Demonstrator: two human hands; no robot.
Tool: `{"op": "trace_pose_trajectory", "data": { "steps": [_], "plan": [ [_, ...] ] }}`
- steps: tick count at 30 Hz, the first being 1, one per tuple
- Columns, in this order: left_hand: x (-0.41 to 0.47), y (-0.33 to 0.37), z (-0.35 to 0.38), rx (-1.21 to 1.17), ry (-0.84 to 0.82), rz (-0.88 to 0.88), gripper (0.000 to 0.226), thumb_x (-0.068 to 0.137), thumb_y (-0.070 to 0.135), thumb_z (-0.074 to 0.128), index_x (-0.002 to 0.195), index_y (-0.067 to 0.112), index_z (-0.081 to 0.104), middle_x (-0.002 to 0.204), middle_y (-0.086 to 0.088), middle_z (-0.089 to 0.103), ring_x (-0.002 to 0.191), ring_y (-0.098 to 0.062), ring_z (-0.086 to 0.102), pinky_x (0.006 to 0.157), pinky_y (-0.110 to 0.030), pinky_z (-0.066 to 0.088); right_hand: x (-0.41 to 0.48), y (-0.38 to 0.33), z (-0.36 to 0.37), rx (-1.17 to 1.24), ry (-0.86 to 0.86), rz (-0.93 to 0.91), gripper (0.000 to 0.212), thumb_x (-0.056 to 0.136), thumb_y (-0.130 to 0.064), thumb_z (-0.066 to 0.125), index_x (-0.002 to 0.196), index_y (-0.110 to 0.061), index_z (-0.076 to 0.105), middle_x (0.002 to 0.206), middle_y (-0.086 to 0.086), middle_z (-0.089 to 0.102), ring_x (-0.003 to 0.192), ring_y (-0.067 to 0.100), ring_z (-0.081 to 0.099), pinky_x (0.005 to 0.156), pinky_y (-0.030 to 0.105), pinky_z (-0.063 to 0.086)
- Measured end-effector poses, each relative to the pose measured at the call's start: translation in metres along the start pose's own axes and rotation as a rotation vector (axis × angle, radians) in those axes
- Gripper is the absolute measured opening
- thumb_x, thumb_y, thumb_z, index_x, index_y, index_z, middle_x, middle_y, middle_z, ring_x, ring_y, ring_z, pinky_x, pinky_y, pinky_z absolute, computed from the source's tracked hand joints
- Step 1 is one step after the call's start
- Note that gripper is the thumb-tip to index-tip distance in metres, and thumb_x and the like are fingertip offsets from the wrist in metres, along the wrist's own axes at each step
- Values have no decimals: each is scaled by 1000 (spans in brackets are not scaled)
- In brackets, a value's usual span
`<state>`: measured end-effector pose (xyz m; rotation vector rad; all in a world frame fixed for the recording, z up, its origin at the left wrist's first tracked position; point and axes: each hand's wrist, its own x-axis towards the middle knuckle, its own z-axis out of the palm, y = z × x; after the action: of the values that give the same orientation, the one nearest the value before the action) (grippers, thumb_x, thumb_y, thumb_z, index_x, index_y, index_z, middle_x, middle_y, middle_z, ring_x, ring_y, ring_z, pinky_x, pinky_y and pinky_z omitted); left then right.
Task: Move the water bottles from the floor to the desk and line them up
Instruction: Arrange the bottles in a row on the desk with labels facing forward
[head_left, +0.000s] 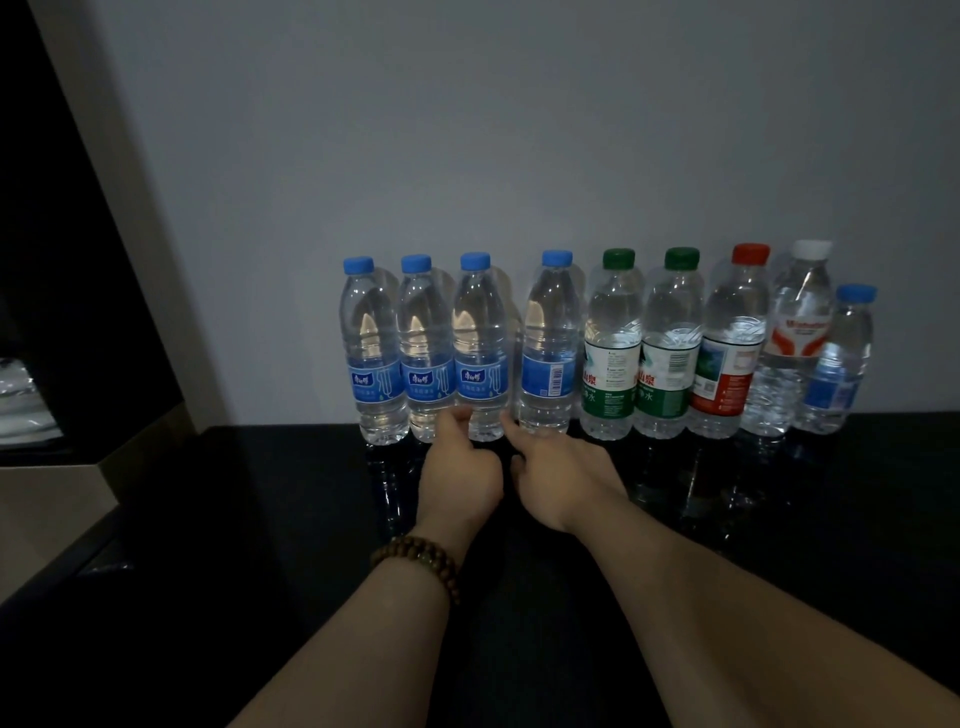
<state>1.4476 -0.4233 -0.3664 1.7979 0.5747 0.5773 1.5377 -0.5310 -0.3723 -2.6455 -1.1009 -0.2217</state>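
Bottles all stand upright in a row on the desk, against the wall. My left hand is curled at the third blue-cap's base, my right hand fingertips at the fourth's; neither really grips. There's a gap between those two, so one probably needs nudging sideways.

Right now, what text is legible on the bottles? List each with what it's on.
"山泉": red characters on the left green-label bottle, cut off at the label edge.
"山泉": same on the right green-label bottle.
"水": white, lower on both green labels.
White-cap bottle: red brand word, blurred.
Three left blue-label bottles: white logo, unreadable.
Fourth blue-label bottle: barcode only.
Red-label bottle: print too small.
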Motion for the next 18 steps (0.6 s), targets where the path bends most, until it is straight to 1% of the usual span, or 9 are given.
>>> {"op": "trace_pose_trajectory", "data": {
  "steps": [1, 3, 6, 9, 10, 13, 14, 18],
  "plan": [
    [0, 0, 0, 1, 0, 0, 70, 67, 10, 47, 132, 36, 41, 109, 23, 51, 86, -22, 71, 76, -52, 62, 0, 0, 0, -1, 0, 0, 62, 100, -43, 35, 157, -47, 12, 143, 3, 54, 122, 28, 57, 95, 40, 46],
    [1, -1, 0, 1, 3, 3, 68, 67, 10, 46, 130, 36, 41, 113, 21, 52, 84, -22, 72, 75, -51, 62, 0, 0, 0, -6, 1, -2, 62, 100, -43, 35, 157, -47, 12, 141, 3, 56, 120, 29, 57, 94, 40, 46],
    [1, -1, 1, -18, 12, 12, 61, 71, 8, 48, 123, 39, 42, 114, 22, 53, 90, -22, 71, 77, -51, 62, 1, 0, 0, -4, 5, -1, 62, 99, -43, 35, 157, -47, 12, 140, 3, 56, 119, 28, 57, 93, 40, 46],
    [2, -1, 1, -55, 37, 15, 56, 75, 3, 51, 116, 40, 45, 104, 26, 54, 93, -25, 71, 80, -52, 62, 1, 0, 2, 0, 8, 1, 62, 99, -44, 34, 157, -48, 11, 140, 3, 57, 119, 28, 58, 93, 39, 46],
    [2, -1, 1, -64, 42, 12, 56, 75, 2, 51, 116, 40, 46, 107, 25, 55, 95, -27, 71, 82, -53, 62, 1, 1, 2, 1, 8, 3, 63, 99, -44, 34, 157, -48, 11, 140, 3, 57, 119, 27, 58, 93, 39, 46],
    [1, 0, 0, -84, 54, 13, 57, 71, 1, 48, 117, 36, 50, 129, 12, 59, 104, -32, 69, 88, -55, 59, 2, 1, 3, 2, 10, 14, 65, 97, -46, 34, 157, -47, 10, 142, 4, 56, 120, 29, 57, 92, 39, 45],
    [1, -1, 0, -84, 55, 16, 58, 70, 2, 47, 117, 35, 50, 133, 10, 59, 106, -33, 69, 89, -56, 59, 3, 1, 3, 0, 11, 17, 65, 97, -46, 34, 157, -47, 10, 143, 4, 56, 121, 29, 57, 92, 39, 45],
    [2, -2, 1, -58, 45, 21, 58, 71, 3, 47, 118, 36, 48, 135, 9, 58, 107, -34, 68, 90, -55, 59, 3, 2, 4, -4, 9, 16, 65, 97, -46, 34, 158, -46, 11, 144, 4, 55, 122, 29, 57, 93, 39, 45]
  ]
}}
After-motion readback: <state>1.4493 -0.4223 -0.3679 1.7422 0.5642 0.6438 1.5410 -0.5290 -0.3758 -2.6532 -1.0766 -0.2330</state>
